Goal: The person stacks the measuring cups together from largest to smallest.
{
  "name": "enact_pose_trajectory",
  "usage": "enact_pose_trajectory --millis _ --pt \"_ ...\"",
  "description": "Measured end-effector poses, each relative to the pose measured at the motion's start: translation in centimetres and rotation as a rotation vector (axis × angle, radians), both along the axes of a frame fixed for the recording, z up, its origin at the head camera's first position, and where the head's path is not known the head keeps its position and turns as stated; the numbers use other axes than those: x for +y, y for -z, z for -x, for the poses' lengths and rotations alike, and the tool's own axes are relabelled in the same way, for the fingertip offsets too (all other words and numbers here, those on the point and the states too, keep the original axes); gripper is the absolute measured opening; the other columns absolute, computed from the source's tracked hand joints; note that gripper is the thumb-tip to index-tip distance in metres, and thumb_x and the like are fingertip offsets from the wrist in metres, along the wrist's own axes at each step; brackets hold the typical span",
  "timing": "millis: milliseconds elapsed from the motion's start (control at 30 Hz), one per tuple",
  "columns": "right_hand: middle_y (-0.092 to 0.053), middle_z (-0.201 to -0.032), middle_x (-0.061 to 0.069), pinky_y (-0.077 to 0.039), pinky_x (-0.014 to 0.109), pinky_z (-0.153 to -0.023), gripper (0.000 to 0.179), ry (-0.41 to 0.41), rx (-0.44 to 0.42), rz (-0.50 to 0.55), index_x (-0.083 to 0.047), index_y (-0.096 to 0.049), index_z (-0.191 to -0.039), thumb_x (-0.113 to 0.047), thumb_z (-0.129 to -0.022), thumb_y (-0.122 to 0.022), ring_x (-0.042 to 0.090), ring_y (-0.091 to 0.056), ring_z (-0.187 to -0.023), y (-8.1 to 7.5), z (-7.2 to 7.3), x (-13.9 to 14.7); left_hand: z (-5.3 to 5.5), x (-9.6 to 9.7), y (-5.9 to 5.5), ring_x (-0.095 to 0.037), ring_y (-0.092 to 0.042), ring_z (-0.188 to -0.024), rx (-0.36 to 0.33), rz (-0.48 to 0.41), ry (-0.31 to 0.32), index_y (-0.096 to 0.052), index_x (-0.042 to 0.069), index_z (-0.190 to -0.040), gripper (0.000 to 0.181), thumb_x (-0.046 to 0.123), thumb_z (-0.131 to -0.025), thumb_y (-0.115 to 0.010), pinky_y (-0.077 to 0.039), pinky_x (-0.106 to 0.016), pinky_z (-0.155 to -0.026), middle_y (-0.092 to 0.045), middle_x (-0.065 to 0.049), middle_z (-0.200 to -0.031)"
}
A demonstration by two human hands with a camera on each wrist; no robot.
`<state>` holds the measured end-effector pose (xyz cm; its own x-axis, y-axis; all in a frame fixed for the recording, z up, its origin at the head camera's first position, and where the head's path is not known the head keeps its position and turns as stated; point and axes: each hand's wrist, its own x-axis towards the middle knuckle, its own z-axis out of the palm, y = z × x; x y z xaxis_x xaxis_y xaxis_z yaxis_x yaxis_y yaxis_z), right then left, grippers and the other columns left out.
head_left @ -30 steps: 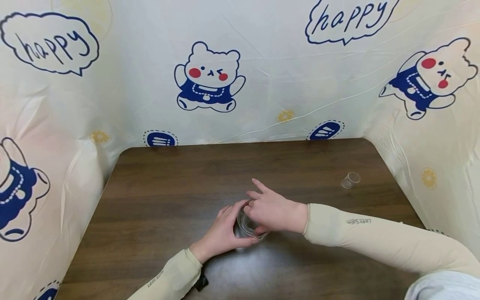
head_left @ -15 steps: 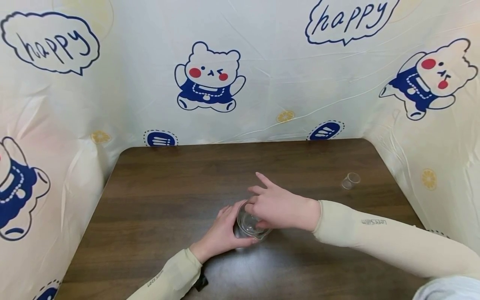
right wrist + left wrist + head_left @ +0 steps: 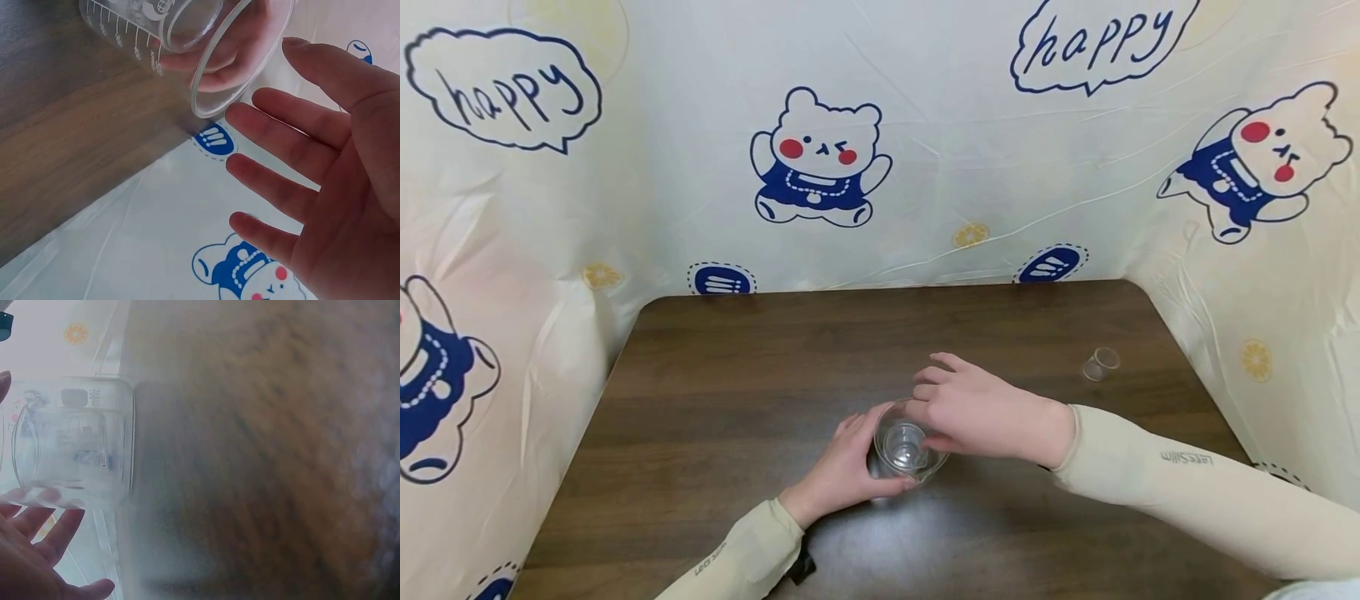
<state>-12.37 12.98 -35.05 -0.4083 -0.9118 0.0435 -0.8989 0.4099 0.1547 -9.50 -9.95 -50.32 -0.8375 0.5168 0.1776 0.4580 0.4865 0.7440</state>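
A large clear glass beaker (image 3: 934, 473) stands on the table, and my left hand (image 3: 838, 471) grips its side, thumb at the near side and fingers round the far left. Inside it sits a smaller clear beaker (image 3: 904, 446); the left wrist view shows this inner beaker (image 3: 75, 450) through the printed outer wall. My right hand (image 3: 985, 415) is over the right part of the large beaker's rim, holding nothing. In the right wrist view its spread fingers (image 3: 281, 137) are just outside the mouth of the large beaker (image 3: 206, 81), which bears white graduation marks.
A third, small clear beaker (image 3: 1101, 364) rests at the back right of the brown wooden table (image 3: 737, 350). A printed cloth (image 3: 940, 167) with bears and lettering encloses the back and both sides. Something small and black (image 3: 802, 567) shows under the left sleeve.
My right hand has drawn up and right, out of the large beaker, and let go of the smaller beaker, now visible inside. My left hand keeps its grip in place.
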Motion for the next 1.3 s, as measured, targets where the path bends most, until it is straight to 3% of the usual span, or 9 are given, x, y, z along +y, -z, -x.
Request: enact_pose_trajectory --millis 200,667,1300 --pt "-0.074 -0.097 -0.003 -0.048 0.048 -0.106 0.033 0.019 -0.005 0.038 -0.016 -0.072 -0.099 -0.043 -0.085 -0.086 0.022 -0.066 -0.104 -0.2 0.1 0.8 0.1 0.0 -0.1 -0.020 -0.055 -0.133 0.010 -0.012 0.007 -0.045 0.017 -0.151 0.093 0.044 -0.076 -0.091 -0.031 -0.062 -0.114 -0.057 0.003 -0.147" --pt "-0.073 -0.093 -0.003 -0.051 0.044 -0.098 0.035 0.092 0.009 0.078 -0.013 -0.072 -0.102 -0.039 -0.084 -0.087 0.021 -0.066 -0.092 -0.5 0.5 3.4 0.2 -0.1 0.0 -0.021 -0.054 -0.134 0.015 -0.009 0.012 -0.044 0.021 -0.152 0.095 0.049 -0.074 -0.092 -0.033 -0.059 -0.114 -0.058 0.005 -0.146" --pt "-0.071 -0.089 -0.003 -0.051 0.046 -0.091 0.029 0.218 0.021 0.130 -0.012 -0.070 -0.098 -0.031 -0.084 -0.087 0.021 -0.066 -0.088 -0.1 0.8 8.1 0.1 0.1 0.0 -0.024 -0.054 -0.135 0.016 0.029 0.014 -0.042 0.017 -0.153 0.102 0.051 -0.071 -0.093 -0.036 -0.055 -0.115 -0.058 0.002 -0.147"
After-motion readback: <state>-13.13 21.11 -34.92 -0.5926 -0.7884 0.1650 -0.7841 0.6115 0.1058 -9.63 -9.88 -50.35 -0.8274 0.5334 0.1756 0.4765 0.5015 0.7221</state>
